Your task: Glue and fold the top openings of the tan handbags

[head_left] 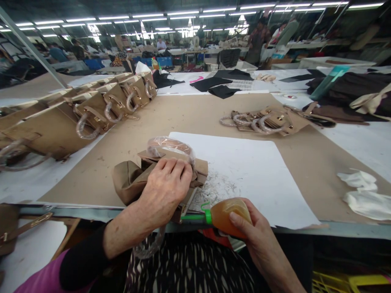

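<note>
My left hand (171,185) is closed over the upper edge of a tan handbag (131,179) at the table's front edge; its fingertips are hidden behind the bag. One plastic-wrapped handle (171,144) arches just beyond my knuckles, and another hangs below toward my lap. My right hand (255,228) grips a squeeze bottle (230,215) of amber liquid, tipped on its side. Its green nozzle (194,217) points left, with the tip at the bag's near edge; whether it touches cannot be made out.
A white sheet (259,179) with dark scraps lies under the bag. Rows of tan handbags (61,130) stand at left. Flat bag pieces with wrapped handles (265,120) lie at back right. A crumpled white cloth (366,195) rests at right, and black pieces (210,83) lie farther back.
</note>
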Available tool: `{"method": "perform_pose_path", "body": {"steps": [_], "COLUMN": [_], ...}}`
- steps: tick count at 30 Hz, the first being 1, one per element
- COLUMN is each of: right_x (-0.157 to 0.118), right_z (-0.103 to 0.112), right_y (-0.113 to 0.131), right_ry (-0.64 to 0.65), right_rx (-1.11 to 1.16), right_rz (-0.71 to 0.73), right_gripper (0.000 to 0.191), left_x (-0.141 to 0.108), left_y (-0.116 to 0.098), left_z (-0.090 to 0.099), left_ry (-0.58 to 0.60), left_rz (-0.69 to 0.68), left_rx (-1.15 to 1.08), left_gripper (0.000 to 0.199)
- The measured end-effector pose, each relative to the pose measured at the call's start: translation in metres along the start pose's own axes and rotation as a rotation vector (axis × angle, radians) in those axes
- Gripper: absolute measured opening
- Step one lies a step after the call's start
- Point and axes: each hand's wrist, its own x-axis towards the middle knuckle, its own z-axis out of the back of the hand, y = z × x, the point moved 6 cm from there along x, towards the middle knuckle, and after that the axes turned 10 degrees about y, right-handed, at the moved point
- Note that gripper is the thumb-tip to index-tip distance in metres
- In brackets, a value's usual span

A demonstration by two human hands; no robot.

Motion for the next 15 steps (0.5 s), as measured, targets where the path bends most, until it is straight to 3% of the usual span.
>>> {"method": "perform_pose_path", "body": {"steps": [4, 9, 15], "right_x": [-0.002, 0.008, 0.017], "right_z": [0.010, 0.016, 0.015], "right_y": [0.012, 0.022, 0.029], "right_ry": [-0.086, -0.068, -0.091], "right_rx": [-0.170, -0.312, -0.176], "right_rz": [0.058, 0.109, 0.128], "right_gripper": [0.033, 0.032, 0.037], "left_x": [0.003, 0.009, 0.013], "left_y": [0.002, 0.007, 0.015], "left_z": [0.002, 0.003, 0.002], "left_ry": [0.031, 0.072, 0.184], "left_rz": [0.003, 0.024, 0.044], "left_rx": [-0.012, -0.017, -0.036], "left_gripper": [0.028, 0.028, 0.027]}}
